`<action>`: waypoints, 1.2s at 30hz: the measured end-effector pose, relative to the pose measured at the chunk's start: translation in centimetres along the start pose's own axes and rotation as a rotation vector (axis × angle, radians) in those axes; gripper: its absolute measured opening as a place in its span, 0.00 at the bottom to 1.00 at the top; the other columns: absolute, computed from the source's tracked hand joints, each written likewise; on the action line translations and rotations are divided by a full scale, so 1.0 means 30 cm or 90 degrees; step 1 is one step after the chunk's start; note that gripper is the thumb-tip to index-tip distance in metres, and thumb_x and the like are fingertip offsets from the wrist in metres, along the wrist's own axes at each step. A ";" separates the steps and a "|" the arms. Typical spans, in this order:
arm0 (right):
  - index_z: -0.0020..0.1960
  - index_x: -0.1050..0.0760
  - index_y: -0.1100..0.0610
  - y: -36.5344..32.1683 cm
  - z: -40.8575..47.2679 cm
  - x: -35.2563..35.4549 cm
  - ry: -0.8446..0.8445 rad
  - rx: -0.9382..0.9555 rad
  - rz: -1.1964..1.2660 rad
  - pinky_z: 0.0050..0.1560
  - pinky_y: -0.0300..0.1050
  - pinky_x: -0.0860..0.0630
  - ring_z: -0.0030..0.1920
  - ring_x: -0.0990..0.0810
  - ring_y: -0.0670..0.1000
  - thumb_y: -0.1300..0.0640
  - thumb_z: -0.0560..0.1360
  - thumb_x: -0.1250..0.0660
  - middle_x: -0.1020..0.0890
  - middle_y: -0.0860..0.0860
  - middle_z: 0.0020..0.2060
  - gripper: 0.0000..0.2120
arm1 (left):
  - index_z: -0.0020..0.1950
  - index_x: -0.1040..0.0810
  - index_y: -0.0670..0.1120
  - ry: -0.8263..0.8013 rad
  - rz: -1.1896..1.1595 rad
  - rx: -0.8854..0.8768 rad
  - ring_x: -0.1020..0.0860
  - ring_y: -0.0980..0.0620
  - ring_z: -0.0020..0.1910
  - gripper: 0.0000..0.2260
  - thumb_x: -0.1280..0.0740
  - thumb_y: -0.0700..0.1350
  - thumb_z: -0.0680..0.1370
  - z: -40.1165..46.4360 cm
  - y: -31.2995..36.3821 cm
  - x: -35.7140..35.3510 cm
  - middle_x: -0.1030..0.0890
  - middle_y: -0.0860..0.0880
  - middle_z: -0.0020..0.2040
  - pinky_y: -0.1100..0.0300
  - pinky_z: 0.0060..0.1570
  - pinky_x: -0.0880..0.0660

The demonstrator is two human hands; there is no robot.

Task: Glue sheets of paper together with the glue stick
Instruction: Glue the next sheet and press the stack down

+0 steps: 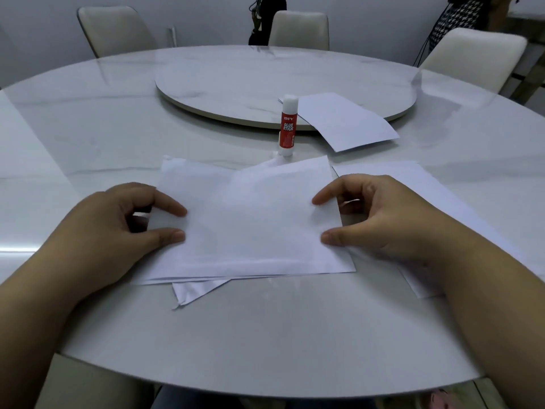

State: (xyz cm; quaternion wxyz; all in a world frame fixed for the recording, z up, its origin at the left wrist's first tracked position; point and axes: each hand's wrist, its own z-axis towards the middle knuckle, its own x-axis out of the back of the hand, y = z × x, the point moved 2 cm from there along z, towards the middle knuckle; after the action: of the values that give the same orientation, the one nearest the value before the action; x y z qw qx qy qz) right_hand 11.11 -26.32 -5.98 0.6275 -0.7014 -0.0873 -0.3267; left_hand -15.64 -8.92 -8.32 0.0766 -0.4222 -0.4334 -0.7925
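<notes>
A loose stack of white paper sheets (253, 219) lies on the near part of the round white marble-look table (88, 137), with a crumpled corner of a lower sheet poking out at its near edge. The left hand (118, 228) pinches the stack's left edge, thumb and forefinger curled onto the top sheet. The right hand (380, 219) pinches the right edge the same way, its thumb and forefinger tips pressed on the paper and the other fingers curled underneath. Just beyond the stack's far edge stands the red-and-white capped glue stick (287, 125), upright. To its right a single white sheet (345, 122) rests partly on the round turntable (236, 81) at the table's centre. Another white sheet (392, 172) lies under the right hand. Pale upholstered chairs (115, 31) ring the far side.
</notes>
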 end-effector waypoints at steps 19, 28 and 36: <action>0.78 0.55 0.52 -0.100 0.077 -0.288 -0.035 0.044 -0.456 0.73 0.42 0.60 0.77 0.56 0.45 0.44 0.81 0.58 0.54 0.49 0.79 0.28 | 0.77 0.57 0.50 -0.204 0.307 -0.030 0.58 0.56 0.76 0.24 0.56 0.51 0.81 0.054 0.232 -0.220 0.57 0.54 0.78 0.55 0.72 0.61; 0.78 0.59 0.52 -0.065 0.068 -0.258 0.024 -0.089 -0.451 0.73 0.44 0.60 0.77 0.59 0.46 0.36 0.77 0.57 0.58 0.48 0.78 0.35 | 0.77 0.58 0.49 -0.177 0.322 0.075 0.58 0.57 0.76 0.29 0.56 0.59 0.79 0.057 0.139 -0.149 0.57 0.53 0.78 0.53 0.73 0.61; 0.78 0.54 0.52 -0.055 0.049 -0.200 0.077 -0.108 -0.437 0.73 0.46 0.52 0.77 0.52 0.47 0.23 0.65 0.52 0.50 0.46 0.78 0.51 | 0.77 0.56 0.49 -0.128 0.331 0.104 0.57 0.57 0.76 0.38 0.55 0.69 0.73 0.042 0.102 -0.125 0.55 0.54 0.78 0.50 0.74 0.60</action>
State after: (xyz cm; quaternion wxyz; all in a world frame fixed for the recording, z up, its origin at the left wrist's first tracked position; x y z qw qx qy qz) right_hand 6.11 -22.90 -8.05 0.4249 -0.6602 -0.2533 -0.5652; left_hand -11.02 -10.75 -8.84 0.2672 -0.5883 -0.3782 -0.6630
